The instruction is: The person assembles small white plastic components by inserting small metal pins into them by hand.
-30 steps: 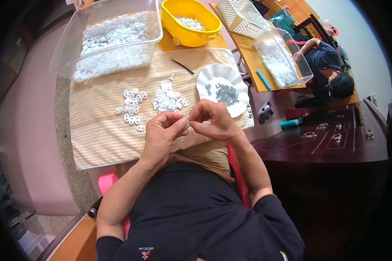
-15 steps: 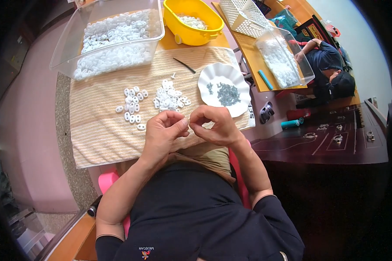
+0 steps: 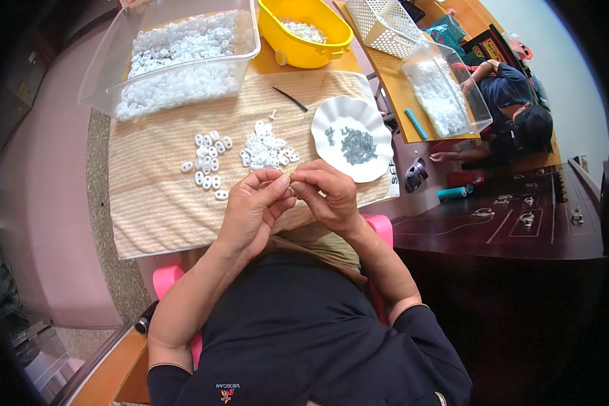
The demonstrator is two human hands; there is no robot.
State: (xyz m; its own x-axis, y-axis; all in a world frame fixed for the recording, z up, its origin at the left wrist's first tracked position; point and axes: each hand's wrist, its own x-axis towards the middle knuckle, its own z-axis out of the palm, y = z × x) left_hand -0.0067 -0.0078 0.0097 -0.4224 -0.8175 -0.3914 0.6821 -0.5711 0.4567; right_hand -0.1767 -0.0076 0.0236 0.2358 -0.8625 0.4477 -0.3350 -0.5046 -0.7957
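Observation:
My left hand (image 3: pixel 256 205) and my right hand (image 3: pixel 327 194) meet fingertip to fingertip above the near edge of a striped towel (image 3: pixel 162 227). Both are closed in a pinch; whatever lies between the fingers is too small and covered to make out. Just beyond them is a heap of small white plastic pieces (image 3: pixel 264 146). Left of that heap lie white oval pieces with two holes (image 3: pixel 208 154), loosely grouped. A white scalloped plate (image 3: pixel 326 154) at the right carries many tiny grey parts (image 3: pixel 358 147).
Behind stand a clear bin (image 3: pixel 183 88) full of white pieces and a yellow tub (image 3: pixel 303 51). A thin black stick (image 3: pixel 290 99) and a small white piece (image 3: pixel 273 115) lie on the towel. Another person (image 3: pixel 514 101) sits at the right table beside a clear bin (image 3: pixel 446 101).
My right hand's fingers have drawn in against my left fingertips, and its loop has narrowed. The other person's forearm now reaches out at the right.

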